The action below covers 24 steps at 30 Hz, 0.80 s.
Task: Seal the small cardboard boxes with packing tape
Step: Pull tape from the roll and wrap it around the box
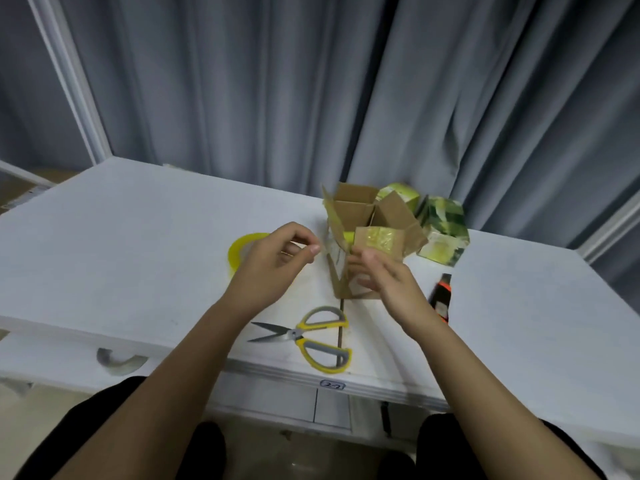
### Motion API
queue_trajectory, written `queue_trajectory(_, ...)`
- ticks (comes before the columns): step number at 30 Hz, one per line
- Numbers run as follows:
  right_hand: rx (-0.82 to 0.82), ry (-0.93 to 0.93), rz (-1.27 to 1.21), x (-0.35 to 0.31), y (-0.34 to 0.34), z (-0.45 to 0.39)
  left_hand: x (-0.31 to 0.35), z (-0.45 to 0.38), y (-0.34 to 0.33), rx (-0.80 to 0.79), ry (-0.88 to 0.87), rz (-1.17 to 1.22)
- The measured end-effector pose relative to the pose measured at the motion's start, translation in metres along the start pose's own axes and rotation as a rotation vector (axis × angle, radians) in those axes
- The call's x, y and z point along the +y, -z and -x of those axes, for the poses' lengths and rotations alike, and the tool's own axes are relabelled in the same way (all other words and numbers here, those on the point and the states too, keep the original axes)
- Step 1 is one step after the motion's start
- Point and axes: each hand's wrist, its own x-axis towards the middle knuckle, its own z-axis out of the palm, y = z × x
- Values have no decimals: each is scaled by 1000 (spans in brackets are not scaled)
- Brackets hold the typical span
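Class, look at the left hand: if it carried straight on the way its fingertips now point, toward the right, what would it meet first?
Most likely the open cardboard box: the left hand points its fingertips at the box's near left flap, across a small gap. Depth is hard to judge from one view, so it might pass just in front, toward the right hand.

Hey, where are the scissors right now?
The scissors lie near the white table's front edge, between the two forearms, in front of the open cardboard box.

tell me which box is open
The brown box by the hands, its flaps standing up. The two green boxes behind it on the right are closed.
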Motion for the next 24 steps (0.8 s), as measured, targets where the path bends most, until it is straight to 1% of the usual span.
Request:
queue_trajectory(2,-75,-145,-310,-4,3,-8,5,-9,-12,0,-77,-46)
queue_trajectory(4,-155,-241,-564,-3,6,-14,9,-20,-21,3,-154,-103)
queue_trajectory(6,-187,-242,-722,-3,10,-19,12,-31,-26,6,-216,-143)
queue_trajectory(9,-142,-182,-853,-2,21,-29,13,-47,-32,52,-319,-199)
queue_trajectory(12,-97,-158,-821,-5,33,-41,11,-61,-39,95,-410,-253)
queue_trajectory(16,-130,-152,-560,-13,47,-54,10,-75,-54,104,-427,-188)
queue_trajectory(18,-157,-148,-479,-16,52,-56,12,-81,-60,83,-439,-158)
queue_trajectory(21,-158,-145,-468,-15,62,-55,15,-86,-66,32,-453,-145)
queue_trajectory(24,-105,-106,-298,-13,76,-54,14,-85,-66,-13,-431,-124)
